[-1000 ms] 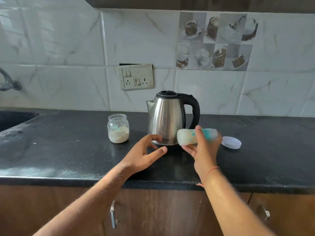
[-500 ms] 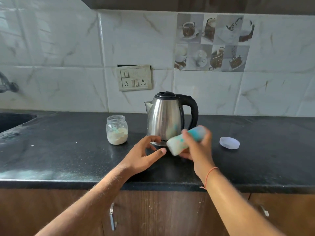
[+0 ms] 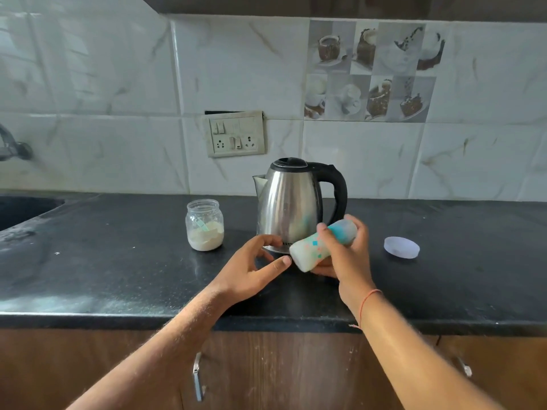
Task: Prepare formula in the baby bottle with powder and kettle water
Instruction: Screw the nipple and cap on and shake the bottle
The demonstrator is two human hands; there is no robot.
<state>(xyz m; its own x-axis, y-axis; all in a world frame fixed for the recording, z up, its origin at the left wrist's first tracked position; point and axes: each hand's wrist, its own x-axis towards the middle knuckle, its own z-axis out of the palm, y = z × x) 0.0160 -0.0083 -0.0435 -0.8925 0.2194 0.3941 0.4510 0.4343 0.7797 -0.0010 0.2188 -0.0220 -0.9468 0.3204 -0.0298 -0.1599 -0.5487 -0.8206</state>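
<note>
My right hand (image 3: 344, 255) grips a baby bottle (image 3: 310, 250) holding milky white liquid, with coloured squares on its side. The bottle lies tilted, base down-left, in front of the steel kettle (image 3: 291, 205) with its black handle and lid. My left hand (image 3: 251, 267) hovers open just left of the bottle's base, fingers spread, touching nothing. A small open glass jar (image 3: 204, 224) of white powder with a pale scoop inside stands left of the kettle on the black counter (image 3: 118, 276).
A round translucent lid (image 3: 401, 247) lies on the counter right of the kettle. A sink (image 3: 20, 210) and tap (image 3: 11, 145) are at far left. A switch and socket plate (image 3: 235, 134) is on the tiled wall. Cabinet doors with metal handles (image 3: 197, 375) sit below.
My right hand has swung the bottle from lying level to tilted, base lower and further left. My left hand has stayed almost still.
</note>
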